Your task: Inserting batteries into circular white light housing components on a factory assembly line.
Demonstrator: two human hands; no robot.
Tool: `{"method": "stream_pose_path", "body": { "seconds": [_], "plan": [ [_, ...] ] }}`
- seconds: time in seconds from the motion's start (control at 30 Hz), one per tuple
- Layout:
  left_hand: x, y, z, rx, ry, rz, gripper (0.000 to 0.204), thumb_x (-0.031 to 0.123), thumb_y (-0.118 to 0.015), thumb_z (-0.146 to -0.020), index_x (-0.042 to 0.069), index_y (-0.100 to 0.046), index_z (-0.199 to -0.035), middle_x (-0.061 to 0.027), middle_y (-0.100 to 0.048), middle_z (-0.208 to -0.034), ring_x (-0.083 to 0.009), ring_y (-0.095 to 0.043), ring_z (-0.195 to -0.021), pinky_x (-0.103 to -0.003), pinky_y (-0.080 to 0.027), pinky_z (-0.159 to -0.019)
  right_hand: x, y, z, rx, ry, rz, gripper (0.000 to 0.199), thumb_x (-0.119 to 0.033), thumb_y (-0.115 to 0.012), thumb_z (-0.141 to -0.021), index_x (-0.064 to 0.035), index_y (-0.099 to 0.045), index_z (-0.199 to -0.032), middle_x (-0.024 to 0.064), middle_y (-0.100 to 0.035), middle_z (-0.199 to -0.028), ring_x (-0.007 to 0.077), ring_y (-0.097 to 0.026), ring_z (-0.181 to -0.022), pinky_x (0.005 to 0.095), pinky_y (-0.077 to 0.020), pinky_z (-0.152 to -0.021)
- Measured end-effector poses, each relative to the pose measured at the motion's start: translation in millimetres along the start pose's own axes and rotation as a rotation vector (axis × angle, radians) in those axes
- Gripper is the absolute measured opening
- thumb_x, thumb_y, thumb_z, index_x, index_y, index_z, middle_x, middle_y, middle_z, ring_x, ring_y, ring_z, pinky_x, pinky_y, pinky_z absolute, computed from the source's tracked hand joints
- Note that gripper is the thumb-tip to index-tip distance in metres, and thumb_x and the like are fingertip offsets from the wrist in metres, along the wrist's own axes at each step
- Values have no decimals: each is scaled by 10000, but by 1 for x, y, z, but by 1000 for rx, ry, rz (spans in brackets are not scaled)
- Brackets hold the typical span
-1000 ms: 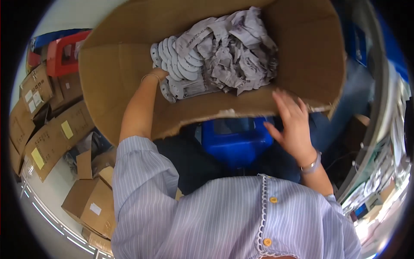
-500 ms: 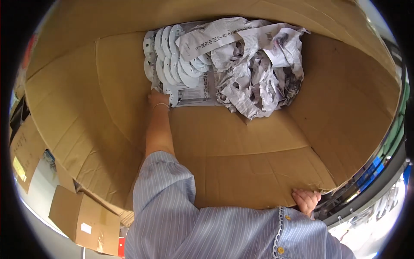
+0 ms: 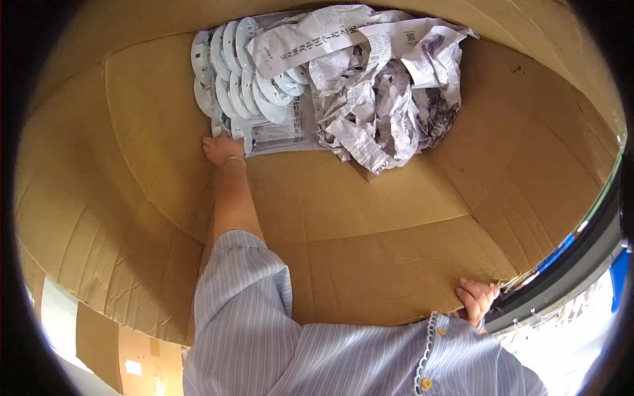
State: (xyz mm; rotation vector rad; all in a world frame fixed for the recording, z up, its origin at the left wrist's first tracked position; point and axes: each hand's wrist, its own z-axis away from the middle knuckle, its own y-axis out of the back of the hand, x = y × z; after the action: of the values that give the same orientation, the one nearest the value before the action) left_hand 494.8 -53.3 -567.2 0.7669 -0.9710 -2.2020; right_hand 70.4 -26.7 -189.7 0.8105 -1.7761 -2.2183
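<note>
Your left hand reaches down to the lowest white discs, fingers bent at their edge; you cannot tell from here whether they pinch one. The discs overlap in rows at the far left of the large cardboard box's floor. Crumpled newspaper lies just right of them. Your right hand grips the large cardboard box by its near rim.

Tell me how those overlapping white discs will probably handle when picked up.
The white discs are probably stiff, since they look flat and keep round outlines. They seem light, given their thin edges, and may slide apart because they overlap.
</note>
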Motion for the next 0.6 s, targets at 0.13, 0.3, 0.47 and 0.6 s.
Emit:
{"method": "stream_pose_path", "body": {
  "seconds": [0.13,0.3,0.47,0.6],
  "plan": [
    [-12,-13,-11,-23,-63,133,321,286,-657,-620,112,-613,-885,-173,-413,-1013,-336,-474,-901,-391,-413,-783,-1,4,0,-54,-18,-23,322,-403,-466,-781,-97,-567,-786,45,-600,-808,164,-526,-703,346,-279,-849],
    [-19,-10,-23,-87,-131,-27,299,271,-655,-634,130,-618,-895,-144,-517,-976,-325,-535,-862,-398,-448,-745,-2,2,3,-29,-1,-2,318,-410,-462,-784,-109,-565,-782,39,-597,-805,159,-516,-695,349,-267,-861],
    [-21,27,-17,-129,-32,-26,296,303,-648,-656,119,-621,-886,-91,-591,-945,-256,-576,-873,-375,-481,-698,-6,0,2,0,-19,-22,269,-379,-496,-760,-119,-559,-785,31,-595,-805,155,-506,-688,352,-253,-886],
    [-26,57,-28,-166,-52,-149,354,312,-665,-648,95,-610,-922,-108,-582,-980,-250,-571,-890,-380,-480,-705,-9,-1,0,41,-33,15,230,-334,-566,-682,-130,-554,-787,11,-590,-821,148,-500,-714,344,-249,-889]
  ]
}}
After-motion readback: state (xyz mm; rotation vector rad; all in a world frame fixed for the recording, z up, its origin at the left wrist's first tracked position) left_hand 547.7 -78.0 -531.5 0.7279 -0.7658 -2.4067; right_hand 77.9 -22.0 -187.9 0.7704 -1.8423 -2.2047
